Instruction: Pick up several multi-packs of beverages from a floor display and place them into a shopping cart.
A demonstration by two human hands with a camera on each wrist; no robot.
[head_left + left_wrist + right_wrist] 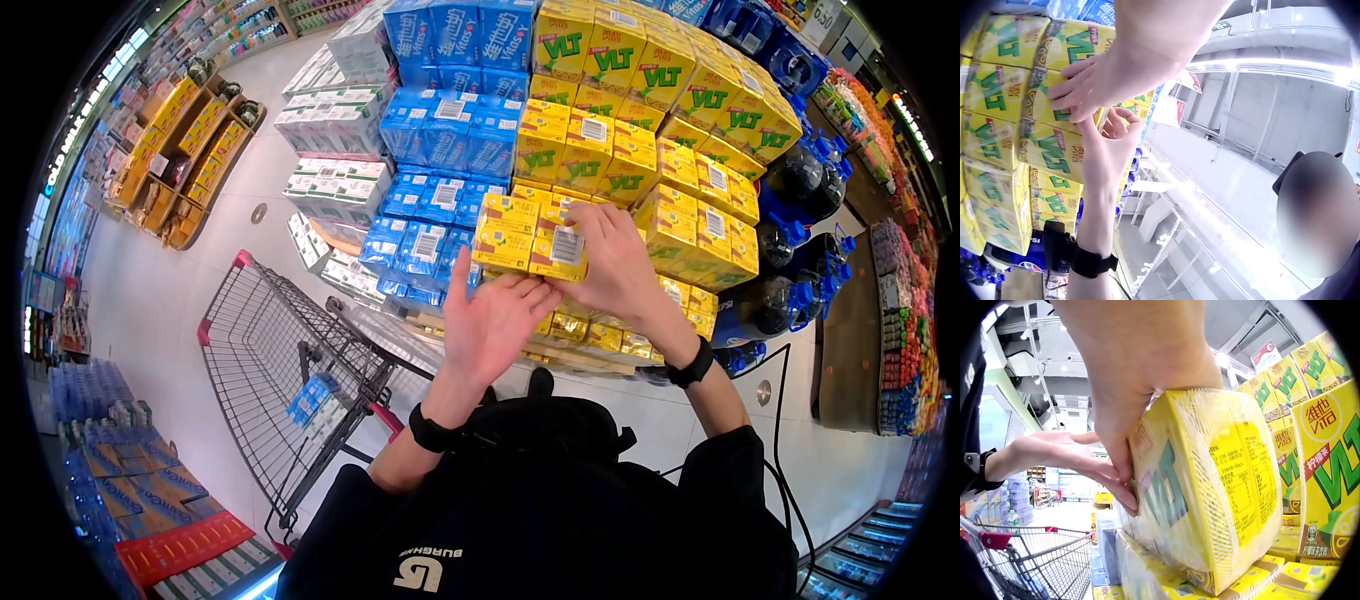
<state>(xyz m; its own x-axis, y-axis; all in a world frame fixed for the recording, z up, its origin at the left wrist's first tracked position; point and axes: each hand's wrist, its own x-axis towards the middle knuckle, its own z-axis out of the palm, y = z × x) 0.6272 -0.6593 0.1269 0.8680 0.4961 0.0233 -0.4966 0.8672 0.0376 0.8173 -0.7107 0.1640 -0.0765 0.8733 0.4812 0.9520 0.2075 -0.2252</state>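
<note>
A shrink-wrapped yellow drink pack (530,235) is tilted at the front of the yellow stack (600,150). My right hand (615,265) grips its right side, fingers over the top edge; in the right wrist view the wrapped pack (1204,487) leans on packs below. My left hand (500,315) is palm up with straight fingers, its fingertips touching the pack's lower front edge. The left wrist view shows both the left hand (1107,81) and the right hand (1107,147) at the pack.
Blue packs (450,130) and white packs (335,120) are stacked to the left. A wire shopping cart (270,340) with a blue pack (312,395) inside stands at the lower left. Large dark bottles (790,240) are on the right. Another person (1319,212) shows in the left wrist view.
</note>
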